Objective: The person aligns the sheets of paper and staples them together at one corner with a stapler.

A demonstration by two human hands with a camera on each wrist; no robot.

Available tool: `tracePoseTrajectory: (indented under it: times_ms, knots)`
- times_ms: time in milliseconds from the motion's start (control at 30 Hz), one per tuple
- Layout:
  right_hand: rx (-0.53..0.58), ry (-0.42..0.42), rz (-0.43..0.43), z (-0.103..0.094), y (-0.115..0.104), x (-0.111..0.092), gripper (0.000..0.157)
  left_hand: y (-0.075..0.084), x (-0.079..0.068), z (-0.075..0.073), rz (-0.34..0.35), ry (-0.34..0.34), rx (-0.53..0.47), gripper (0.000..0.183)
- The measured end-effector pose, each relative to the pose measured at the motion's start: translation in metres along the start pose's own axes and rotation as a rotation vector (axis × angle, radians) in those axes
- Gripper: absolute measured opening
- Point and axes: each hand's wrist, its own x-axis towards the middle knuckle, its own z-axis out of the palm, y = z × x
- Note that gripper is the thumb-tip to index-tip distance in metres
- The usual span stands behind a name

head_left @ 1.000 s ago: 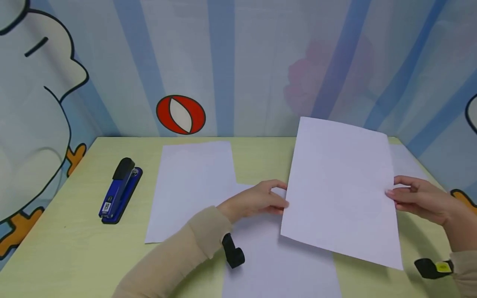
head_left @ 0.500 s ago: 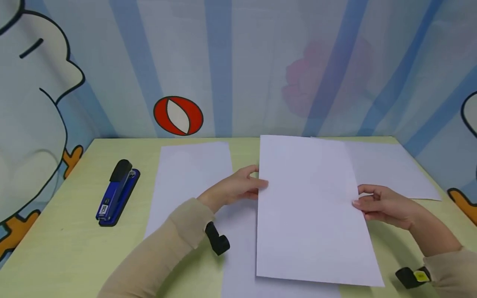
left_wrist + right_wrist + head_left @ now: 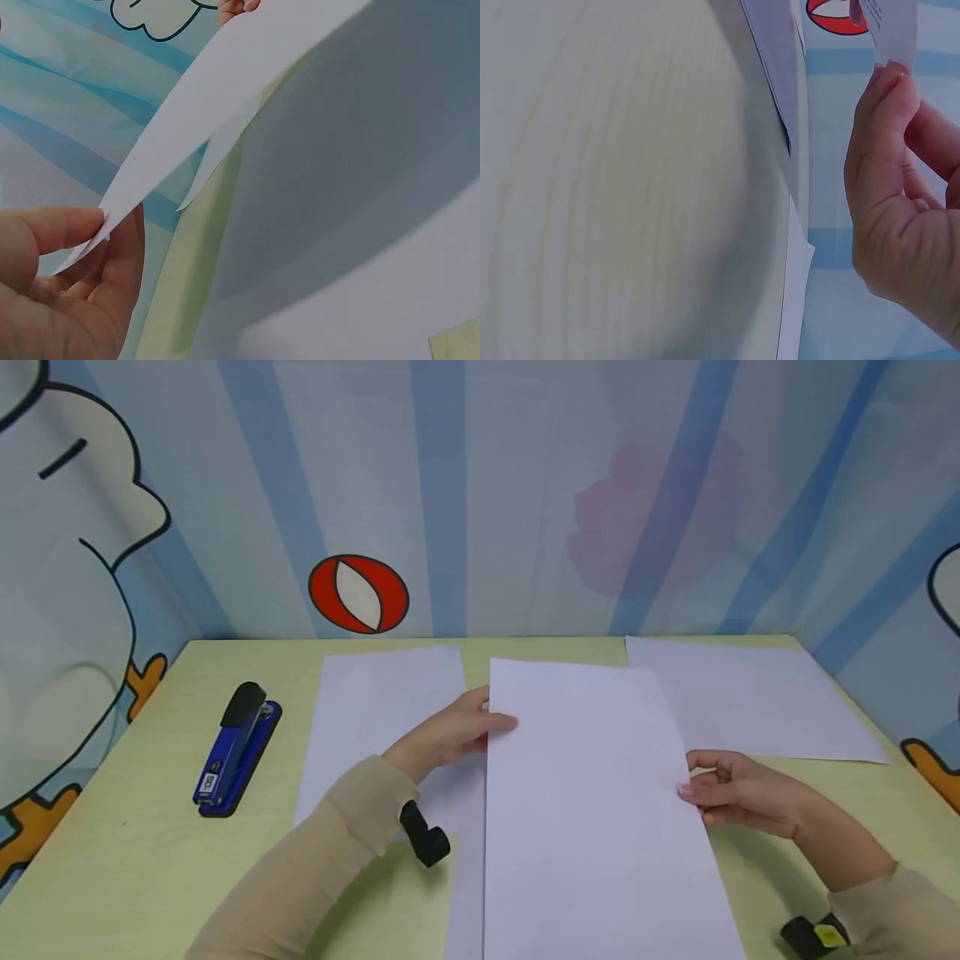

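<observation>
A white sheet of paper (image 3: 585,810) is held up between both hands in the head view, tilted above the table. My left hand (image 3: 447,735) pinches its left edge, thumb on the front face; the left wrist view shows the same hand (image 3: 67,277) with the sheet (image 3: 225,82) between thumb and fingers. My right hand (image 3: 750,793) pinches the right edge. In the right wrist view that hand (image 3: 900,165) grips the paper (image 3: 892,30), whose turned side carries some small print. Another sheet (image 3: 465,893) lies below the held one, mostly hidden by it.
On the pale wood-grain table (image 3: 135,877), a blue and black stapler (image 3: 238,750) stands at the left. One sheet (image 3: 375,727) lies left of centre, and another sheet (image 3: 780,702) lies at the back right. A printed curtain (image 3: 510,493) rises behind the table.
Both hands have carried the held sheet leftward and lower, bringing it over the sheet on the table. The paper at the back right has come into fuller view.
</observation>
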Motion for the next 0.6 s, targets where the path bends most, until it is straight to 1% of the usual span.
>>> tracePoseTrajectory:
  times_ms: [367, 467, 600]
  knots:
    - [0.054, -0.026, 0.014, 0.0047, 0.0006, 0.0039, 0.019, -0.0009, -0.0006, -0.0044, -0.009, 0.013, 0.016, 0.05]
    - [0.051, -0.028, 0.026, 0.0054, -0.0016, 0.0053, 0.021, -0.0015, -0.0012, -0.0053, -0.005, 0.017, 0.012, 0.05]
    - [0.02, -0.005, 0.031, 0.006, -0.006, 0.0072, 0.019, -0.0021, -0.0012, -0.0065, -0.002, 0.015, 0.006, 0.05]
